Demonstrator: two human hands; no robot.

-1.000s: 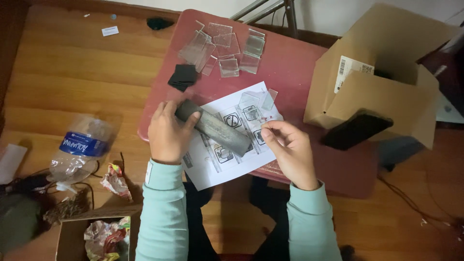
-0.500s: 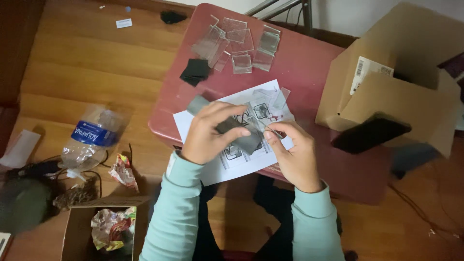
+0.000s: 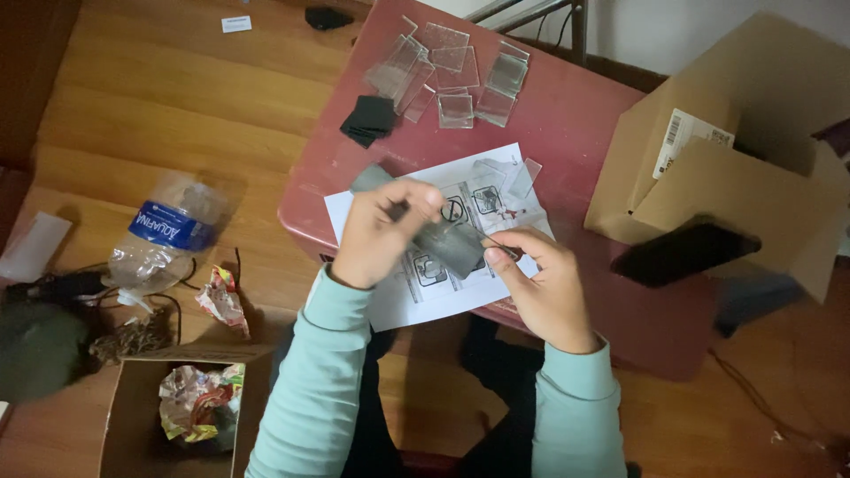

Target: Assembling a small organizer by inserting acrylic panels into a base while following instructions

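My left hand (image 3: 381, 232) and my right hand (image 3: 540, 283) both hold a flat grey panel (image 3: 447, 243) with a film-like surface above a white instruction sheet (image 3: 416, 296) on the dark red table (image 3: 575, 115). The left fingers pinch its upper edge near the middle; the right thumb and fingers grip its right corner. Both sleeves are pale green. Several clear square plates (image 3: 456, 66) lie spread at the table's far side, beside a small stack of black squares (image 3: 367, 119). One more clear plate (image 3: 522, 177) rests on the sheet's far corner.
An open cardboard box (image 3: 708, 150) stands on the table's right, a black flat device (image 3: 677, 252) leaning at its front. On the wooden floor to the left lie a crushed plastic bottle (image 3: 164, 235), wrappers and a small open carton (image 3: 168, 416) holding crumpled rubbish.
The grey panel has been lifted off the sheet and turned. My left hand shifted from its left end to its top edge; the right hand now pinches its right corner.
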